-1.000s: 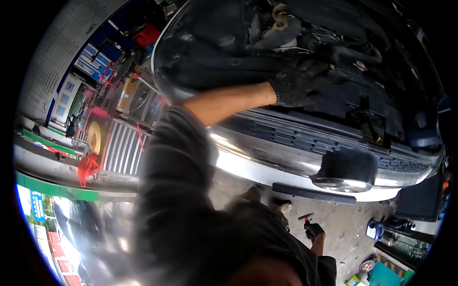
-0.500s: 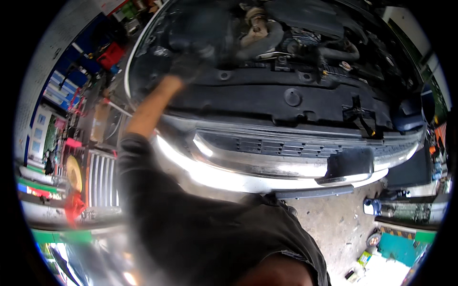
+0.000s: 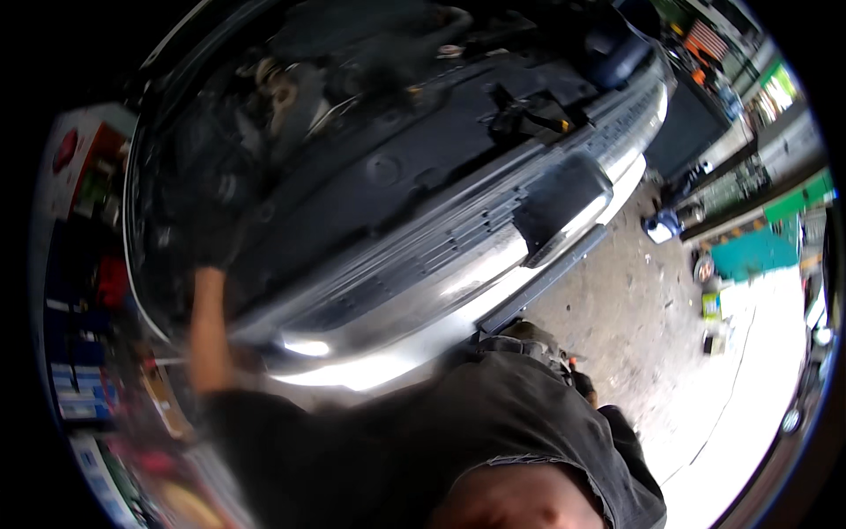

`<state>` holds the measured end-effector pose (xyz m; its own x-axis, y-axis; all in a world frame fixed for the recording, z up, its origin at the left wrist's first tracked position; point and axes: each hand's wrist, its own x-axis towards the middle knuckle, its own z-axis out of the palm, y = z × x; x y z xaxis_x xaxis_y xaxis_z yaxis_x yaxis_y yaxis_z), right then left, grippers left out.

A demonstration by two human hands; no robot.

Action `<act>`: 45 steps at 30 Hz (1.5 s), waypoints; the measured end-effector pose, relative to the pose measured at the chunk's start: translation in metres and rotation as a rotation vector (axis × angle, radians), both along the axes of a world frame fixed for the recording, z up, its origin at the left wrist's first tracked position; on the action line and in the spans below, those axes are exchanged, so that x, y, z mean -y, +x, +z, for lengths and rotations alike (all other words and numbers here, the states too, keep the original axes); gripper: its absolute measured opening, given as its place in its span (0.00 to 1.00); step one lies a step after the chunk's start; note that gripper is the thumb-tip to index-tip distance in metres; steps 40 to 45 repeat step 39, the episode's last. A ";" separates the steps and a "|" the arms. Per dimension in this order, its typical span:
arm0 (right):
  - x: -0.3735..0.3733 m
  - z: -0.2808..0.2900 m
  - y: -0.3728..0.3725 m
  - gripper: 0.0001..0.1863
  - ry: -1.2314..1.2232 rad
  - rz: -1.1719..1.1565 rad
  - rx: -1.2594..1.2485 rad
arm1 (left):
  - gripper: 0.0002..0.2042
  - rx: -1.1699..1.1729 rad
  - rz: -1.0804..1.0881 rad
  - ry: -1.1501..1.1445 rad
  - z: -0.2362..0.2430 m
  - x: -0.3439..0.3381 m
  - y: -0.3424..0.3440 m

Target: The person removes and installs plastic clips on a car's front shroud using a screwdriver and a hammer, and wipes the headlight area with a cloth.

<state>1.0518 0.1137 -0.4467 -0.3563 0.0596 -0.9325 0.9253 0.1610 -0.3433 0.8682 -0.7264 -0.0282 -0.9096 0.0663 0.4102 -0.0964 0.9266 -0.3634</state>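
My left hand (image 3: 216, 234), in a dark glove, reaches into the front left corner of a car's engine bay, beside the black plastic cover (image 3: 344, 185) behind the grille. Shadow and motion blur hide its fingers and anything in them. Low at my right side, my right hand (image 3: 582, 383), also dark-gloved, is small and partly covered by my body. It looks closed, with a small orange-tipped thing (image 3: 573, 360) at its upper end that I cannot make out.
A chrome bumper (image 3: 397, 348) with a dark, boxy piece (image 3: 564, 212) on it runs between me and the engine bay. A dark blue container (image 3: 621, 57) stands at the bay's far right corner. Cluttered shelves (image 3: 79, 353) line the left; concrete floor (image 3: 617, 300) lies right.
The view has swung left, so the car now slants up to the right. My left hand stays within the engine bay's left side. My right hand has come into view.
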 end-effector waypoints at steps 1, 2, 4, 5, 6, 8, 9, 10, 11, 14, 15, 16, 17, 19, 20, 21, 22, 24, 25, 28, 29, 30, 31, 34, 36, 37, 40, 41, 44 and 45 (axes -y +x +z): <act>0.001 -0.001 0.008 0.13 0.002 -0.020 0.004 | 0.28 0.123 0.080 0.014 0.002 -0.001 0.001; 0.000 -0.001 0.016 0.13 -0.002 -0.052 0.007 | 0.28 0.169 0.093 -0.018 0.003 -0.002 0.003; -0.001 -0.004 0.026 0.13 -0.010 -0.098 0.013 | 0.27 0.223 0.050 -0.113 0.005 -0.003 0.006; -0.002 -0.007 0.030 0.13 -0.014 -0.117 0.016 | 0.26 0.227 0.037 -0.170 0.005 -0.004 0.007; -0.005 -0.010 0.030 0.13 -0.021 -0.137 0.022 | 0.25 0.229 0.023 -0.226 0.006 -0.005 0.008; -0.014 -0.019 0.027 0.13 -0.036 -0.157 0.033 | 0.23 0.254 0.124 -0.344 0.005 -0.008 0.008; -0.022 -0.023 0.026 0.13 -0.047 -0.169 0.036 | 0.23 0.255 0.186 -0.316 0.005 -0.012 0.008; -0.032 -0.028 0.022 0.13 -0.055 -0.183 0.044 | 0.22 0.288 0.292 -0.303 0.005 -0.017 0.007; -0.044 -0.034 0.017 0.13 -0.066 -0.193 0.052 | 0.21 0.274 0.325 -0.298 0.005 -0.026 0.005; -0.097 -0.051 0.004 0.13 -0.094 -0.206 0.089 | 0.17 -0.017 -0.049 -0.602 0.016 -0.067 0.001; -0.119 -0.057 -0.002 0.13 -0.102 -0.207 0.106 | 0.17 0.010 0.040 -0.521 0.018 -0.089 -0.004; -0.143 -0.062 -0.007 0.13 -0.108 -0.198 0.125 | 0.17 -0.041 0.052 -0.469 0.023 -0.117 -0.008; -0.168 -0.068 -0.014 0.13 -0.118 -0.194 0.143 | 0.19 -0.119 -0.034 -0.517 0.032 -0.147 -0.016; -0.221 -0.078 -0.028 0.13 -0.133 -0.183 0.187 | 0.21 0.095 0.136 -0.475 0.051 -0.217 -0.045; -0.246 -0.084 -0.036 0.13 -0.135 -0.179 0.203 | 0.20 0.173 0.223 -0.336 0.056 -0.255 -0.067; -0.272 -0.090 -0.046 0.13 -0.142 -0.189 0.216 | 0.20 0.155 0.240 -0.095 0.061 -0.293 -0.091; -0.294 -0.096 -0.055 0.13 -0.148 -0.197 0.232 | 0.18 -0.020 0.072 0.219 0.064 -0.330 -0.113; -0.338 -0.108 -0.083 0.13 -0.168 -0.254 0.242 | 0.17 -0.028 -0.046 0.230 0.069 -0.389 -0.159; -0.358 -0.112 -0.099 0.13 -0.179 -0.297 0.229 | 0.16 0.021 -0.062 0.157 0.071 -0.412 -0.182; -0.405 -0.119 -0.153 0.14 -0.232 -0.541 0.087 | 0.19 0.186 -0.239 0.087 0.058 -0.461 -0.255; -0.416 -0.116 -0.170 0.14 -0.139 -0.576 0.006 | 0.20 0.199 -0.341 0.018 0.056 -0.472 -0.275; -0.425 -0.111 -0.181 0.13 -0.176 -0.605 -0.128 | 0.21 0.265 -0.319 0.003 0.052 -0.484 -0.293; -0.434 -0.104 -0.192 0.13 -0.086 -0.606 -0.234 | 0.23 0.330 -0.296 -0.012 0.048 -0.497 -0.312; -0.440 -0.093 -0.198 0.12 -0.093 -0.678 -0.345 | 0.24 0.423 -0.300 0.190 0.048 -0.529 -0.352; -0.435 -0.095 -0.191 0.11 -0.076 -0.754 -0.287 | 0.25 0.438 -0.396 0.099 0.046 -0.542 -0.363; -0.429 -0.097 -0.185 0.10 -0.011 -0.813 -0.231 | 0.26 0.409 -0.350 0.124 0.044 -0.546 -0.365; -0.426 -0.093 -0.203 0.08 -0.062 -0.767 -0.011 | 0.28 0.378 -0.234 0.213 0.044 -0.545 -0.365; -0.426 -0.093 -0.203 0.08 -0.062 -0.767 -0.011 | 0.28 0.378 -0.234 0.213 0.044 -0.545 -0.365; -0.426 -0.093 -0.203 0.08 -0.062 -0.767 -0.011 | 0.28 0.378 -0.234 0.213 0.044 -0.545 -0.365; -0.426 -0.093 -0.203 0.08 -0.062 -0.767 -0.011 | 0.28 0.378 -0.234 0.213 0.044 -0.545 -0.365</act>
